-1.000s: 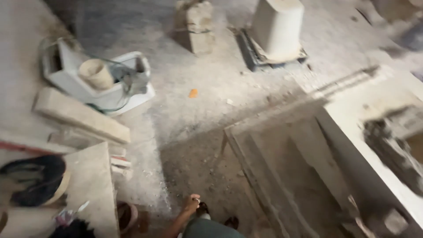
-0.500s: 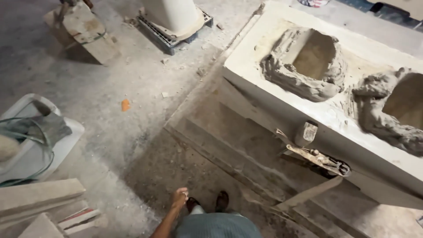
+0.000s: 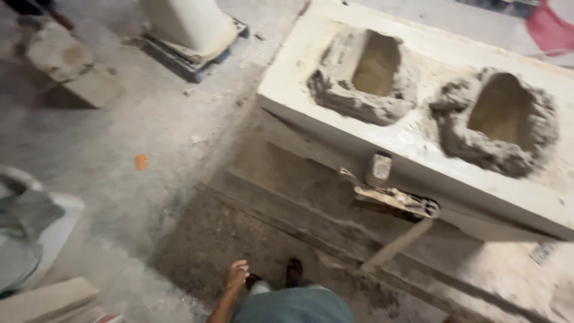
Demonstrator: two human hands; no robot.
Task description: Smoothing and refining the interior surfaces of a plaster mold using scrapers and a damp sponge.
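- Dusty grey concrete floor [image 3: 149,137] fills the left and centre; a darker recessed strip runs along the slab's foot.
- Long pale concrete slab [image 3: 418,149] crosses the upper right, bearing two rough grey mortar mounds, each hollowed: left mound [image 3: 365,78], right mound [image 3: 496,122].
- White rounded tub on a dark pallet [image 3: 191,27] stands at the top, well apart from the person.
- Mortar-caked trowel with wooden handle [image 3: 397,203] leans at the slab's front edge, just below a small grey cylindrical hammer head [image 3: 378,169].
- Small orange scrap [image 3: 141,161] lies on the floor, left of centre.
- Left hand [image 3: 237,275] hangs beside the leg at bottom centre, fingers loosely curled, holding nothing visible; nearest thing is a dark shoe [image 3: 293,270].
- Right hand: out of frame.
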